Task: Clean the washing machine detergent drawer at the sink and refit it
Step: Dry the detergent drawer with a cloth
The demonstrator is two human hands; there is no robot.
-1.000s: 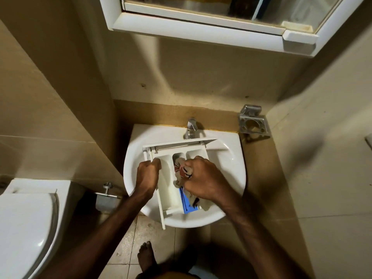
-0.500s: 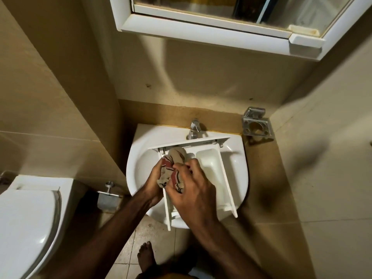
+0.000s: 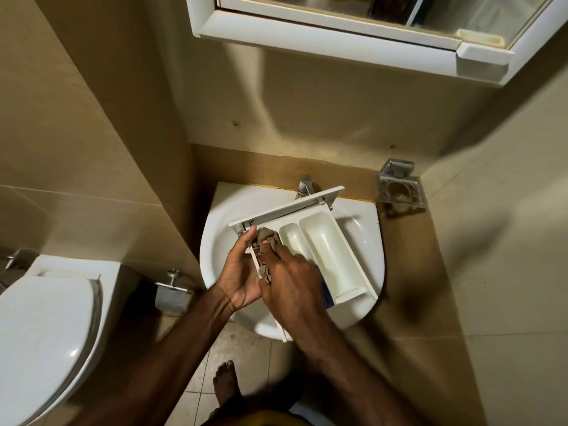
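The detergent drawer [image 3: 319, 241] is held tilted across the white sink [image 3: 365, 238]. Its left wall is gripped by the left hand [image 3: 242, 272], fingers curled. A patterned rag [image 3: 266, 244] is pressed into its left compartment by the right hand [image 3: 292, 287], which hides most of the rag and a blue insert [image 3: 327, 293]. The tap [image 3: 304, 186] is partly hidden behind the drawer's front panel.

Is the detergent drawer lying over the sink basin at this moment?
Yes, the white detergent drawer lies across the sink, held by the left hand while the right hand presses a cloth into it.
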